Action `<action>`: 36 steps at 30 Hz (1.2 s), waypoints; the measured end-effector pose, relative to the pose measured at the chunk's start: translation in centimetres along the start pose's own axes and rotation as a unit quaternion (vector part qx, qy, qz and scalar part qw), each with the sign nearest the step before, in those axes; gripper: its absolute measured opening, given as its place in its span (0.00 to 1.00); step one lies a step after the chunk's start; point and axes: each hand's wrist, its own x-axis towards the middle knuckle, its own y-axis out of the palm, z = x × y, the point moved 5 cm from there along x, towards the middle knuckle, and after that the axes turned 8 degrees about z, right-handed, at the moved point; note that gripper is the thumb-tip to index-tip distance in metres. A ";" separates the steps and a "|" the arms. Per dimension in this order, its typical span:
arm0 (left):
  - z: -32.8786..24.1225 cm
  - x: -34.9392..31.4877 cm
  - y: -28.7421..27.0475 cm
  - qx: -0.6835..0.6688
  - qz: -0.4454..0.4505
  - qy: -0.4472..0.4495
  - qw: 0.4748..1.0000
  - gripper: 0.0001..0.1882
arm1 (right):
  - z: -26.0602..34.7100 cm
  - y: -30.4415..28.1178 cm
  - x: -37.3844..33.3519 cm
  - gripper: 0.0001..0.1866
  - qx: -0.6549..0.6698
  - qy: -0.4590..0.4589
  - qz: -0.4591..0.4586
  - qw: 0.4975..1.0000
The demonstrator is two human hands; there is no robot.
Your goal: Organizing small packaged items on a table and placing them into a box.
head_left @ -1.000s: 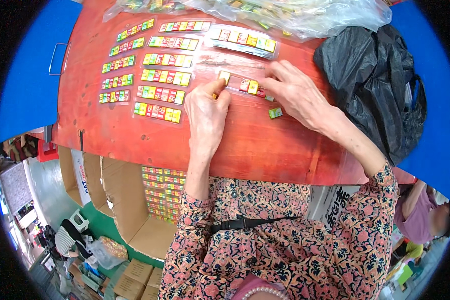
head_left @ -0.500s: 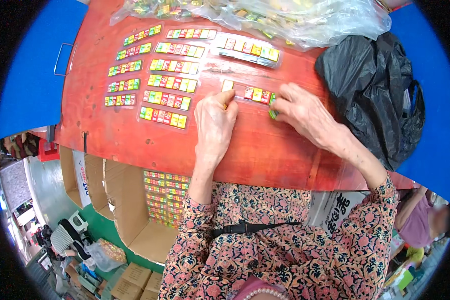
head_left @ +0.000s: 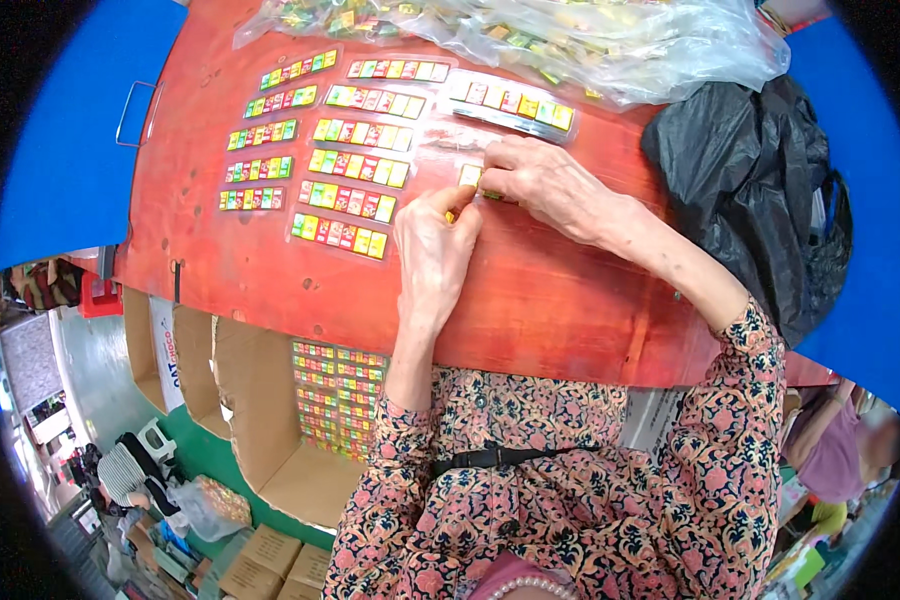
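My left hand (head_left: 432, 245) is closed at the middle of the red table, with a bit of a small yellow piece (head_left: 450, 216) showing by its curled fingers. Its fingertips meet those of my right hand (head_left: 555, 190), which reaches across from the right with fingers bent together. Just above the fingertips, a pale yellow piece (head_left: 470, 174) lies at the end of a clear strip. My right hand covers the rest of that strip, and what its fingers hold is hidden. Left of my hands lie clear strips (head_left: 350, 201) with rows of small red, yellow and green pieces, in two columns.
A stack of filled strips (head_left: 510, 104) lies beyond my hands. Behind it spreads a clear plastic bag (head_left: 630, 50) of loose pieces. A black plastic bag (head_left: 745, 190) sits at the right. Below the near edge stands an open cardboard box (head_left: 260, 400) beside many packed strips (head_left: 340, 400).
My right hand has moved left from the strip's right end to my left fingertips, and now covers the row of pieces seen before. My left hand stays nearly in place.
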 end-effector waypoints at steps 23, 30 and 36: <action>0.6 0.1 0.7 -0.040 -0.017 -0.029 0.999 0.18 | 1.0 -1.9 -8.0 0.15 -0.094 0.168 0.024 0.981; 0.3 0.2 0.8 -0.026 -0.004 -0.027 0.999 0.18 | 1.3 -1.5 -7.0 0.11 -0.093 0.149 0.007 0.984; 1.1 -0.4 0.4 -0.091 -0.026 -0.005 0.995 0.16 | 1.4 -1.7 -6.6 0.11 -0.087 0.149 -0.009 0.985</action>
